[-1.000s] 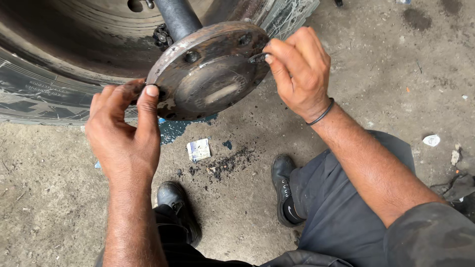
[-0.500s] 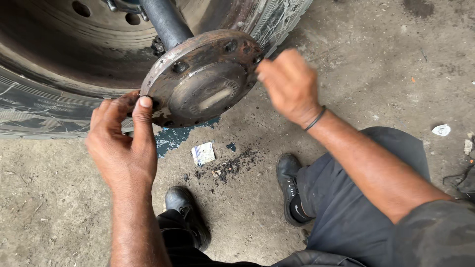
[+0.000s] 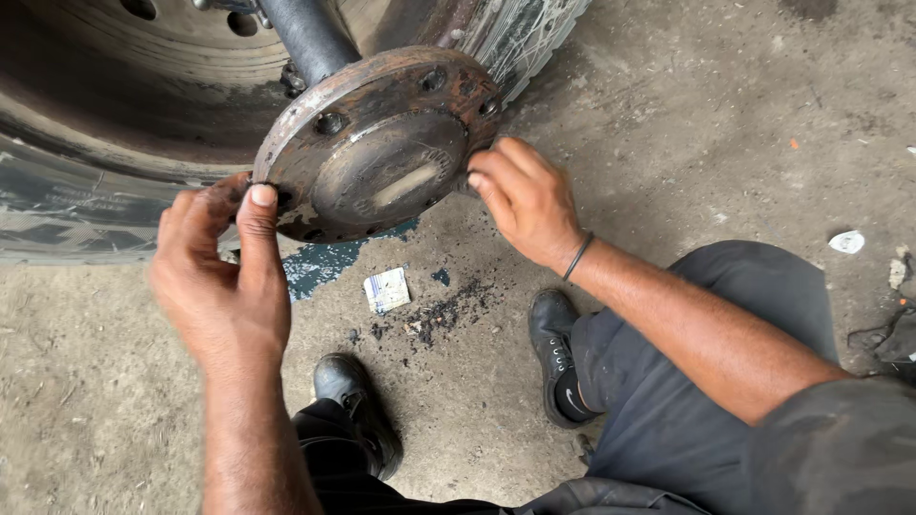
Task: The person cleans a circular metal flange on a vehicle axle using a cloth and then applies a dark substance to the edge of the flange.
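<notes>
My two black shoes (image 3: pixel 367 420) are planted on the rough concrete floor (image 3: pixel 668 143), and my dark grey trousers (image 3: pixel 687 381) fill the lower right. Between the shoes and the wheel lie a small crumpled paper wrapper (image 3: pixel 386 289), a scatter of black grit (image 3: pixel 439 315) and a patch of teal paint (image 3: pixel 324 267).

My left hand (image 3: pixel 224 281) is raised, fingers loosely curled and half open, thumb straight up with its tip touching the lower left rim of the axle flange (image 3: pixel 382 143); it grips nothing. My right hand (image 3: pixel 525 200), with a thin black band (image 3: pixel 576 256) on the wrist, is curled at the flange's right edge, fingertips pressed to the rim. Whether they pinch anything small there I cannot tell.

The flange is a round, rusty steel disc, ringed with bolt holes, with a smoother raised centre. It sits on a dark shaft (image 3: pixel 305 38) projecting from the dusty wheel hub (image 3: pixel 143 86). Cracked tyre tread (image 3: pixel 534 29) shows beyond.
</notes>
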